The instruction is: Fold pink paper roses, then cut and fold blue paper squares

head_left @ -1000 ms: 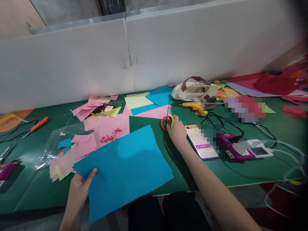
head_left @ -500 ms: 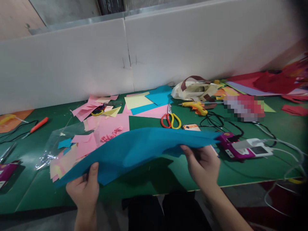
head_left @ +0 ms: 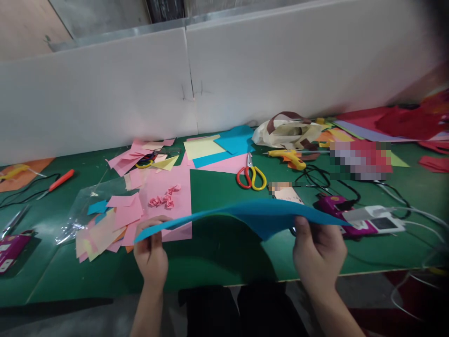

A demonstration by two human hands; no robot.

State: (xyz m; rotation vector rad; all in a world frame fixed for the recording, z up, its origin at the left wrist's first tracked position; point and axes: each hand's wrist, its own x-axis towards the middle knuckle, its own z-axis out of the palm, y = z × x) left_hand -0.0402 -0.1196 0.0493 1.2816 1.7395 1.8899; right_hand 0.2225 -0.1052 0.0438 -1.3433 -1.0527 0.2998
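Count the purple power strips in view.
2. One power strip lies beyond the right hand, partly behind the blue sheet; the other power strip is at the picture's left edge, cut off by it. Others may be hidden.

L hand (head_left: 154, 260): pinching, partly hidden | R hand (head_left: 321, 257): pinching, thumb (head_left: 302, 228) fwd | hands well apart

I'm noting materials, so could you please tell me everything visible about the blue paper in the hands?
The blue paper is plain and looks thin. Held above the green table, it shows nearly edge-on, arched in the middle, with a part sagging near the right hand, which grips one end; the left hand grips the other. One sheet or more is unclear.
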